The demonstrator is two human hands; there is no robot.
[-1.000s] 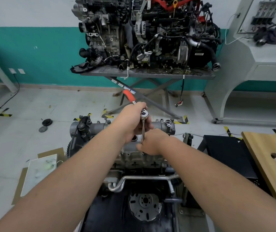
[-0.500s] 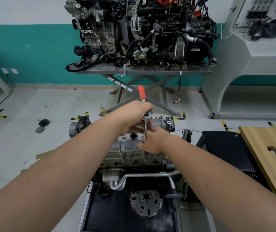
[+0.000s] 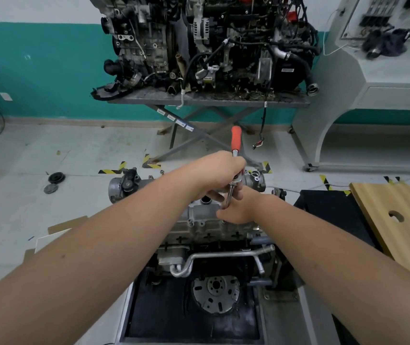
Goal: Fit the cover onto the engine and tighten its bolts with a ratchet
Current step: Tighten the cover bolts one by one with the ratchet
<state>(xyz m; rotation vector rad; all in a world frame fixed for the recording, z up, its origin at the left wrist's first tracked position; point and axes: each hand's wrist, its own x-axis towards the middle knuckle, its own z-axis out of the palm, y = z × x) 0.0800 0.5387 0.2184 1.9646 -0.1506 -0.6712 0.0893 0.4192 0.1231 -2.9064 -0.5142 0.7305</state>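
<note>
The left hand (image 3: pixel 217 174) gripped the ratchet (image 3: pixel 235 155) just below its orange handle, which pointed up and away. The right hand (image 3: pixel 238 207) pinched the extension bar beneath the ratchet head, steadying it on the cover (image 3: pixel 202 212) seated atop the engine (image 3: pixel 199 235) on the floor.
</note>
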